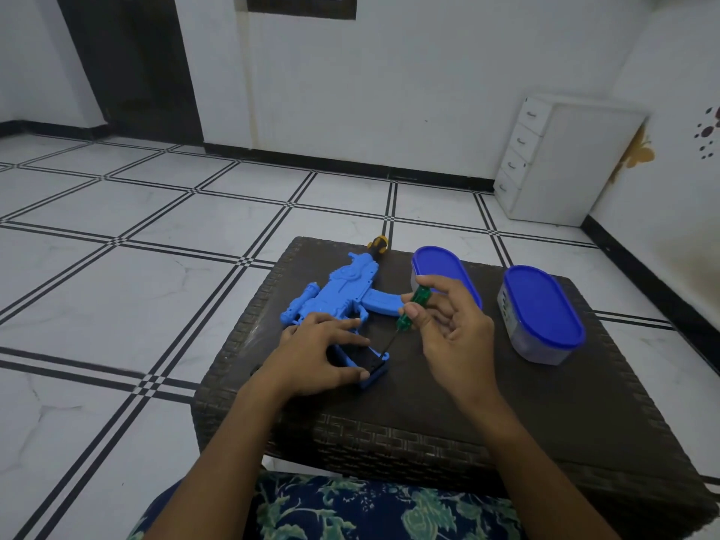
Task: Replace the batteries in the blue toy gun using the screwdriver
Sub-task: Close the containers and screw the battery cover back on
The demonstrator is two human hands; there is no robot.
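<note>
The blue toy gun (pixel 343 290) lies flat on a dark wicker table (pixel 448 403), its yellow and black muzzle pointing away from me. My left hand (pixel 311 356) presses down on the gun's grip end, fingers spread over it. My right hand (pixel 452 325) pinches a green-handled screwdriver (pixel 412 307) between thumb and fingers. The screwdriver's dark shaft slants down and left, and its tip meets the black panel (pixel 376 364) at the bottom of the grip. No batteries are visible.
Two clear oval containers with blue lids stand on the table, one (pixel 444 272) behind my right hand, one (pixel 541 313) to its right. A white drawer unit (pixel 553 157) sits against the far wall. Tiled floor surrounds the table.
</note>
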